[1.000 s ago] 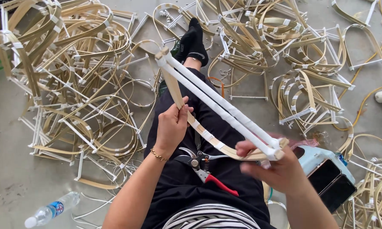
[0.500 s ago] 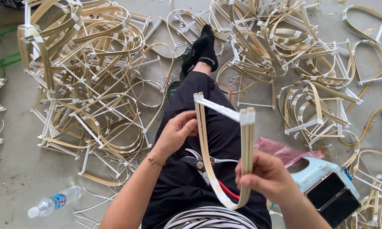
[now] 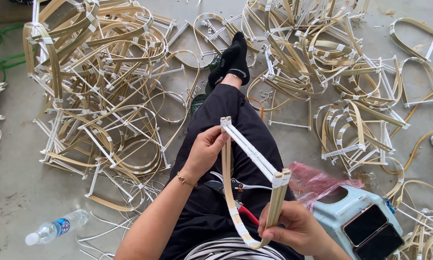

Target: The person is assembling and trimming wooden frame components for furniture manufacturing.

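1. Evidently the bamboo frame [image 3: 252, 183], a bent strip closed by a taped white crossbar, was held above the lap, at about 6 o'clock in the view, so that both of its ends stayed within reach of the person seated on the floor.
2. The left hand [image 3: 204, 151] was curled loosely, its fingertips pinching the strip just below the crossbar's upper corner; that grip probably steadied the far end.
3. The right hand [image 3: 293, 228] was closed firmly around the lower leg of the frame, near the curved bottom, taking the weight and setting the angle.
4. Pruning shears with red handles [image 3: 238, 192] lay on the black trousers under the frame, between the two hands, likely so they could be picked up without stretching.
5. A pale blue plastic stool [image 3: 358, 226] stood at 4 o'clock, just beside the right forearm, with a crumpled pink plastic bag [image 3: 312, 180] touching it.
6. A heap of similar frames [image 3: 96, 82] spread over the concrete floor [image 3: 14, 188] from 9 to 12 o'clock, and another heap [image 3: 332, 82] from 12 to 3 o'clock, both well apart from the hands.
7. A clear water bottle [image 3: 55, 227] lay on its side at 8 o'clock.
8. The outstretched leg ended in a black sock [image 3: 231, 60] at 12 o'clock, between the heaps.
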